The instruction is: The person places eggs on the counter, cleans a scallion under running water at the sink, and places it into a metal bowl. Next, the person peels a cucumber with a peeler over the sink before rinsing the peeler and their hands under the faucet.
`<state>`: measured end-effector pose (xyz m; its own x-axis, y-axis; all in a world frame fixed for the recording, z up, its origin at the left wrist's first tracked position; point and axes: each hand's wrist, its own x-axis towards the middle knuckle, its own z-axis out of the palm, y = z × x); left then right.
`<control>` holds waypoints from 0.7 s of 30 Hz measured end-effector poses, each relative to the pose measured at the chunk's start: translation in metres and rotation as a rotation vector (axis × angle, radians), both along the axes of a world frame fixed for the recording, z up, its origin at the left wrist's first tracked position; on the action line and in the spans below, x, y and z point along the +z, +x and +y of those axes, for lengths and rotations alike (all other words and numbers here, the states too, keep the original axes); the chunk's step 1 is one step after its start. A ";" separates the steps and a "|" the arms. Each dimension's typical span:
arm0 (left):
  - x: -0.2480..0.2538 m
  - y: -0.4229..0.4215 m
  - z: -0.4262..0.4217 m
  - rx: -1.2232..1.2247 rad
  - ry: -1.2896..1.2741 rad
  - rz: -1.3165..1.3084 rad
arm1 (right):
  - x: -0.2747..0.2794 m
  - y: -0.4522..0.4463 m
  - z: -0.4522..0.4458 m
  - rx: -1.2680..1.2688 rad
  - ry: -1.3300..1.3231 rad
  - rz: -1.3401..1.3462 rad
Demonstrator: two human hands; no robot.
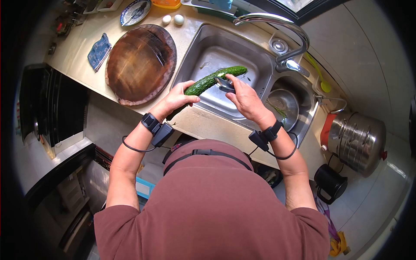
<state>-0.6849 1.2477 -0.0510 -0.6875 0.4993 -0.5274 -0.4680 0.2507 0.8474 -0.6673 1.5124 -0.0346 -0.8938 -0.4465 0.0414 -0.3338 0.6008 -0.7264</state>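
Over the near left part of the large steel sink point(234, 50) hangs a long green cucumber point(206, 83), tilted up to the right. My left hand point(178, 97) is wrapped round its lower end. A dark peeler point(225, 85) is in my right hand point(246, 97), its blade close against the cucumber's upper half, where a small pale patch shows. Small dark green scraps lie on the sink floor beyond. Each wrist wears a black strap with a box and cable.
Left of the sink are a round wooden board point(141, 65), a blue cloth point(99, 52), a plate point(135, 12) and two eggs point(173, 19). A faucet point(299, 37) arches over the sink. Right: a colander point(284, 108) in the small basin, a steel pot point(357, 143) and a black kettle point(331, 182).
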 end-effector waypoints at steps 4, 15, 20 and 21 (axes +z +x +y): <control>0.006 -0.001 0.005 -0.019 -0.015 0.024 | 0.000 -0.003 -0.005 0.030 0.163 0.126; 0.014 0.002 0.008 -0.118 -0.085 0.077 | -0.017 -0.011 -0.017 -0.096 0.150 0.190; 0.018 0.005 0.013 -0.056 0.013 0.025 | -0.020 -0.010 -0.048 -0.147 0.240 0.400; 0.017 0.005 0.011 -0.057 0.030 -0.003 | -0.018 -0.012 -0.045 -0.141 0.286 0.423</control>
